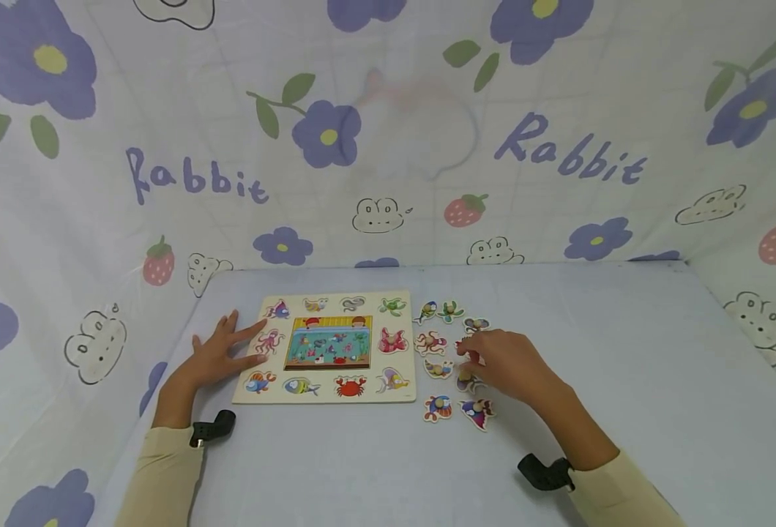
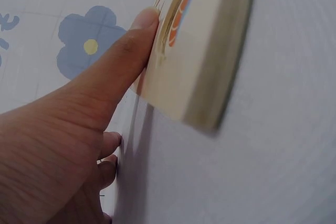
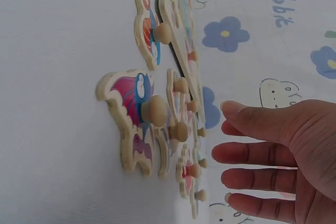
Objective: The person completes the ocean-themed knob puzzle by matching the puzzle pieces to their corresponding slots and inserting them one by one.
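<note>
A wooden puzzle board with sea-animal pictures around a printed aquarium scene lies on the table. My left hand rests at its left edge, fingers spread; the left wrist view shows the thumb along the board's edge. My right hand hovers over the knobbed puzzle pieces right of the board. Its fingers are apart and loosely bent, with nothing between them in the right wrist view. Below them lie a red piece and a striped piece, both partly hidden by the hand.
Around the right hand lie an octopus piece, a turtle piece, a snail-like piece, an orange-and-blue piece and a purple fish piece. A patterned cloth hangs behind the table.
</note>
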{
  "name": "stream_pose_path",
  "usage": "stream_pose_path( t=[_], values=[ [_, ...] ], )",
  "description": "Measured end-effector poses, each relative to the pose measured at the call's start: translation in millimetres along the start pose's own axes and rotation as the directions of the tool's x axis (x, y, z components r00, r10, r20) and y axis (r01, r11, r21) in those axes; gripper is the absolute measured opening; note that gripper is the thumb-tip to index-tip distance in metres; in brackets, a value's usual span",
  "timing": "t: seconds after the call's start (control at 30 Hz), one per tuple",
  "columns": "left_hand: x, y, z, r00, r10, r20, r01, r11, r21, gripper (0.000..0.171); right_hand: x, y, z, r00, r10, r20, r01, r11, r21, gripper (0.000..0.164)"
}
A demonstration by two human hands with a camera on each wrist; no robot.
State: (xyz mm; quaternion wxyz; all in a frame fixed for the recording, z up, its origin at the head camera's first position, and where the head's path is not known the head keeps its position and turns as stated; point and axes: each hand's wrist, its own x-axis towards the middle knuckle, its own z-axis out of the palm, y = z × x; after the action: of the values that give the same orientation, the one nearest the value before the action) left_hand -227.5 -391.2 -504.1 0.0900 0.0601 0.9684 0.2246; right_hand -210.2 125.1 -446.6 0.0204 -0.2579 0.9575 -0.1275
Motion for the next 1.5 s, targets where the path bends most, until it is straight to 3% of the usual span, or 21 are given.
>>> stream_pose_path(
  t=[0.4,1.2,1.5],
  values=[
    [1.2,3.2,-1.6,1.000,-0.004,0.002,0.004,1.000,-0.004,0.082,-4,9,8,0.998,0.005,0.059,-0.009,0.998,0.061,0.012],
    [1.4,0.5,2.7,1.000,0.014,-0.013,-0.014,1.000,0.011,0.083,-4,15,16,0.998,-0.024,0.066,0.016,0.994,0.110,0.015],
    [2.5,-1.7,2.2,1.000,0.016,-0.010,-0.016,1.000,0.019,0.083,-3,15,20,0.998,-0.036,0.054,0.033,0.998,0.061,0.013]
  ],
)
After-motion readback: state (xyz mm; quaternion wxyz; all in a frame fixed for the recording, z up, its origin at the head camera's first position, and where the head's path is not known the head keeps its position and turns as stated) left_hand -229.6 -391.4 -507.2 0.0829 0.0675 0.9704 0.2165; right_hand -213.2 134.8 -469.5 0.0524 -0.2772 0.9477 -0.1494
